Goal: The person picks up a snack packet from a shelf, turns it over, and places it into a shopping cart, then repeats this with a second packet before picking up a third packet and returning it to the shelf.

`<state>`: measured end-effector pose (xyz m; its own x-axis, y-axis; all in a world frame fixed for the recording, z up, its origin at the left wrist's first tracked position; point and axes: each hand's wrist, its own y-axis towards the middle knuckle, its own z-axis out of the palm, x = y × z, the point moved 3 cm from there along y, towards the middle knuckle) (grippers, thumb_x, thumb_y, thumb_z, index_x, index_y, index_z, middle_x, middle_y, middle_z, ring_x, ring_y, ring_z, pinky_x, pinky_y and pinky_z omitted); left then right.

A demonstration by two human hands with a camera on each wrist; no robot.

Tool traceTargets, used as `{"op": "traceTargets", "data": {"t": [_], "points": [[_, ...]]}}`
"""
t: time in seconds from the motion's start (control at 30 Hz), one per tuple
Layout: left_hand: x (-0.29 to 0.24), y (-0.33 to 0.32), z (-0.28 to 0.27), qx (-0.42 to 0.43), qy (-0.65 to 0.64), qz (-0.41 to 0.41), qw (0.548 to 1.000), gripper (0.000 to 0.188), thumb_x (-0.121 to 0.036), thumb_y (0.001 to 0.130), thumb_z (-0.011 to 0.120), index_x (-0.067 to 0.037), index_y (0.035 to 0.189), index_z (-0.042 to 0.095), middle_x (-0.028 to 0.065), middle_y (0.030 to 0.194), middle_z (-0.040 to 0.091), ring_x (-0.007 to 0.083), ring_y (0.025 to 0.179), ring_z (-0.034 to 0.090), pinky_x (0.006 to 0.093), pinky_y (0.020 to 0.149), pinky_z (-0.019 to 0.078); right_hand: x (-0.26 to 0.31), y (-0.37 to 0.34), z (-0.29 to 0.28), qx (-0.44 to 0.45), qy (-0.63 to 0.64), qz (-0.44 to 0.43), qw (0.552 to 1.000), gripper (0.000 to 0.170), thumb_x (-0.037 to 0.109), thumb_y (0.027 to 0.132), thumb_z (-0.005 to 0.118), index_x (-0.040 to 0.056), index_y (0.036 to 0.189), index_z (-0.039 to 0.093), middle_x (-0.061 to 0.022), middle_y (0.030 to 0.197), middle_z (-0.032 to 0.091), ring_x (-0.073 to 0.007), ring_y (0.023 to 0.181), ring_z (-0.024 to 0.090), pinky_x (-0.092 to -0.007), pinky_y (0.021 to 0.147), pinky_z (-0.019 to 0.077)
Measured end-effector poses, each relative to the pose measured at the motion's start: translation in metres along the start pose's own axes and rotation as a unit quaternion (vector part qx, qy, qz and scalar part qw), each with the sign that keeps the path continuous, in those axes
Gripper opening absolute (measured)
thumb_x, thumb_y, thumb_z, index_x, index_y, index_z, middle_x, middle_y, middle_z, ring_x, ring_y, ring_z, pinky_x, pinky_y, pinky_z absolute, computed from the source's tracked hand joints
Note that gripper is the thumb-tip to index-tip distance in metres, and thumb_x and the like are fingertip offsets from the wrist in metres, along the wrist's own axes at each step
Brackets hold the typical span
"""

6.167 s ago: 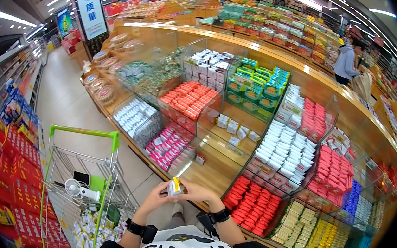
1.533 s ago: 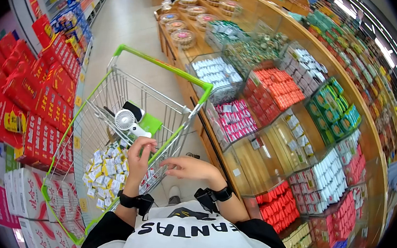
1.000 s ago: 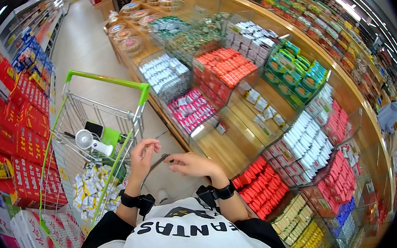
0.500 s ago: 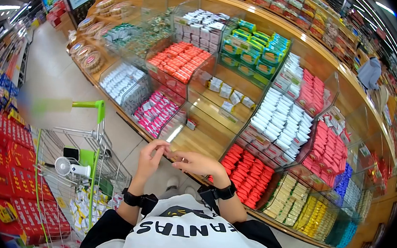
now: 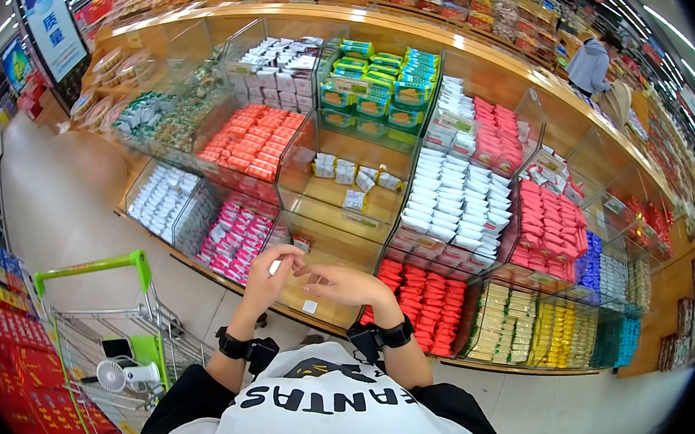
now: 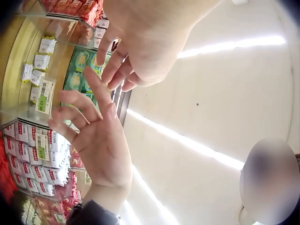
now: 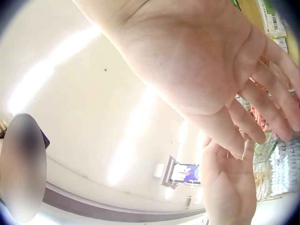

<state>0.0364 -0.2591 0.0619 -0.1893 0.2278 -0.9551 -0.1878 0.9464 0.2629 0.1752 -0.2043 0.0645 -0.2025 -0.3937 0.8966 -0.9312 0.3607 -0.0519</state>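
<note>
Both hands are held up in front of the shirt with nothing in them. In the head view my left hand (image 5: 272,277) and right hand (image 5: 349,286) nearly meet at the fingertips, overlapping the front of a wooden display bin. Loosely bent fingers show on the left hand (image 6: 154,37) in the left wrist view, with the right hand (image 6: 101,145) below it. The right wrist view has my right palm (image 7: 187,65) large and close. Beyond the hands, several small white-and-yellow packets (image 5: 356,172) lie at the back of the sparsely filled bin (image 5: 339,219).
A shopping cart (image 5: 105,310) stands at lower left, carrying a small white fan (image 5: 112,374). Bins of red packets (image 5: 431,306), white packets (image 5: 456,207) and pink packets (image 5: 235,239) flank the sparse bin. A person (image 5: 590,66) stands behind the display.
Earliest, both hands held a yellow-and-white packet; later they are empty over the cart. Since then the view has turned right, with the cart shifting lower left and the display more central.
</note>
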Motion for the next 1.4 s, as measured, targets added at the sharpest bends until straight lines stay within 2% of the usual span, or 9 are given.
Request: {"op": "traceTargets", "data": {"t": [0.47, 0.7, 0.77, 0.83, 0.93, 1.07, 1.23, 1.27, 1.4], "points": [[0.016, 0.056, -0.002, 0.066, -0.039, 0.006, 0.997, 0.014, -0.002, 0.082, 0.043, 0.001, 0.088, 0.054, 0.0061, 0.074, 0.056, 0.0120, 0.068, 0.054, 0.0237, 0.063, 0.0441, -0.013, 0.015, -0.030, -0.091, -0.007, 0.043, 0.995, 0.035, 0.027, 0.080, 0.049, 0.0053, 0.108, 0.049, -0.0169, 0.085, 0.057, -0.0292, 0.077, 0.055, -0.0343, 0.068, 0.0430], [0.016, 0.085, 0.003, 0.108, -0.054, -0.022, 0.992, 0.014, -0.003, 0.082, 0.043, 0.000, 0.089, 0.055, 0.0057, 0.074, 0.056, 0.0113, 0.069, 0.054, 0.0234, 0.063, 0.0445, -0.021, 0.011, -0.055, -0.190, 0.003, 0.045, 0.981, 0.033, 0.025, 0.080, 0.051, 0.0034, 0.105, 0.050, -0.0143, 0.085, 0.059, -0.0213, 0.077, 0.056, -0.0305, 0.067, 0.0432], [0.015, 0.098, 0.006, 0.134, -0.032, 0.006, 0.990, 0.014, -0.003, 0.082, 0.044, 0.000, 0.089, 0.055, 0.0054, 0.074, 0.056, 0.0112, 0.069, 0.054, 0.0230, 0.063, 0.0444, -0.021, 0.007, -0.071, -0.191, -0.005, 0.110, 0.975, 0.032, 0.021, 0.081, 0.051, 0.0050, 0.109, 0.049, -0.0097, 0.082, 0.059, -0.0169, 0.074, 0.055, -0.0277, 0.069, 0.0430], [0.011, 0.114, 0.008, 0.154, -0.022, 0.028, 0.987, 0.013, -0.003, 0.083, 0.043, 0.001, 0.089, 0.054, 0.0051, 0.074, 0.055, 0.0109, 0.069, 0.053, 0.0227, 0.064, 0.0432, -0.023, 0.004, -0.084, -0.249, -0.038, 0.097, 0.963, 0.030, 0.020, 0.081, 0.051, 0.0046, 0.106, 0.050, -0.0084, 0.081, 0.059, -0.0146, 0.073, 0.055, -0.0261, 0.068, 0.0431], [-0.003, 0.140, 0.012, 0.190, -0.015, 0.067, 0.979, 0.012, -0.003, 0.083, 0.043, 0.002, 0.088, 0.053, 0.0048, 0.073, 0.054, 0.0107, 0.070, 0.052, 0.0226, 0.065, 0.0421, -0.028, 0.004, -0.105, -0.290, -0.006, 0.079, 0.954, 0.029, 0.021, 0.079, 0.053, 0.0030, 0.102, 0.052, -0.0115, 0.075, 0.059, -0.0195, 0.069, 0.056, -0.0290, 0.064, 0.0438], [-0.020, 0.178, 0.019, 0.238, -0.011, 0.115, 0.964, 0.012, -0.003, 0.082, 0.043, 0.002, 0.087, 0.053, 0.0043, 0.072, 0.054, 0.0109, 0.069, 0.052, 0.0224, 0.065, 0.0424, -0.016, 0.002, -0.135, -0.357, -0.019, 0.061, 0.932, 0.026, 0.018, 0.079, 0.054, 0.0018, 0.100, 0.052, -0.0090, 0.072, 0.058, -0.0143, 0.066, 0.054, -0.0259, 0.062, 0.0429], [-0.016, 0.224, 0.036, 0.274, -0.029, 0.093, 0.957, 0.013, -0.003, 0.080, 0.042, 0.000, 0.084, 0.055, 0.0033, 0.070, 0.055, 0.0088, 0.065, 0.052, 0.0208, 0.060, 0.0419, -0.025, 0.013, -0.169, -0.390, -0.019, 0.052, 0.919, 0.023, 0.017, 0.079, 0.053, 0.0002, 0.095, 0.054, -0.0063, 0.072, 0.058, -0.0114, 0.063, 0.054, -0.0245, 0.060, 0.0435], [-0.009, 0.234, 0.042, 0.284, -0.021, 0.089, 0.955, 0.013, -0.003, 0.080, 0.042, 0.000, 0.084, 0.055, 0.0034, 0.070, 0.055, 0.0089, 0.065, 0.052, 0.0210, 0.060, 0.0423, -0.030, 0.017, -0.172, -0.396, 0.036, 0.054, 0.916, 0.024, 0.016, 0.078, 0.053, -0.0016, 0.093, 0.054, -0.0063, 0.072, 0.058, -0.0120, 0.062, 0.055, -0.0251, 0.059, 0.0442], [0.032, 0.263, 0.060, 0.315, 0.025, 0.043, 0.948, 0.014, -0.006, 0.081, 0.042, -0.001, 0.085, 0.054, 0.0034, 0.073, 0.056, 0.0090, 0.066, 0.053, 0.0220, 0.060, 0.0437, -0.087, 0.040, -0.181, -0.401, 0.070, 0.112, 0.907, 0.024, 0.017, 0.075, 0.053, -0.0019, 0.089, 0.057, -0.0063, 0.071, 0.058, -0.0127, 0.064, 0.056, -0.0252, 0.058, 0.0444]]}}
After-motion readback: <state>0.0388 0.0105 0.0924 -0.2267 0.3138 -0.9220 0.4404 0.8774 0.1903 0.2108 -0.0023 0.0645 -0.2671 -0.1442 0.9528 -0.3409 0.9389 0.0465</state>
